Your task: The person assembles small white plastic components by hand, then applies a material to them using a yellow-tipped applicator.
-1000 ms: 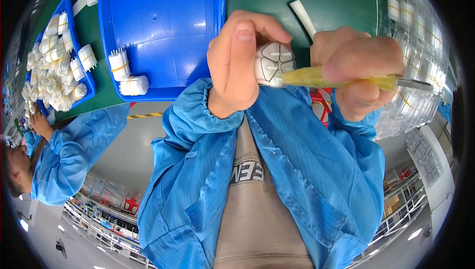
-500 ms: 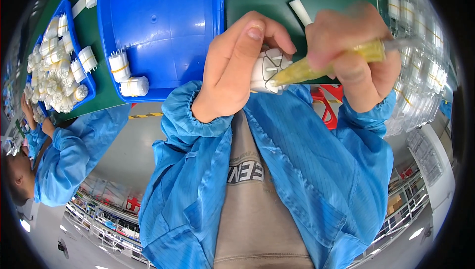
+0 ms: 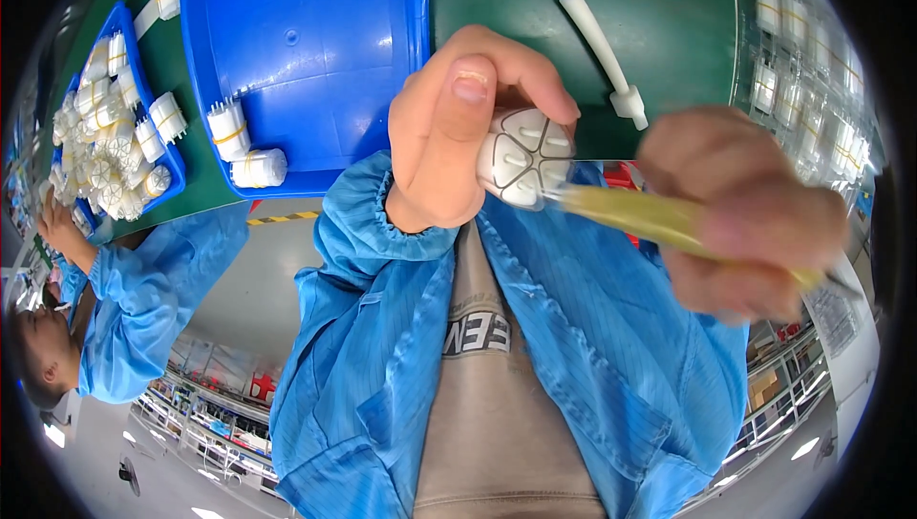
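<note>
Flat green work table up top, pale grey smooth floor below, metal storage racks along the edge.

A green table carries everything. A large blue tray sits at twelve o'clock, two white parts in its near corner. A smaller blue tray, heaped with white parts, lies at ten. A white rod lies at one; clear blister trays at two.
</note>
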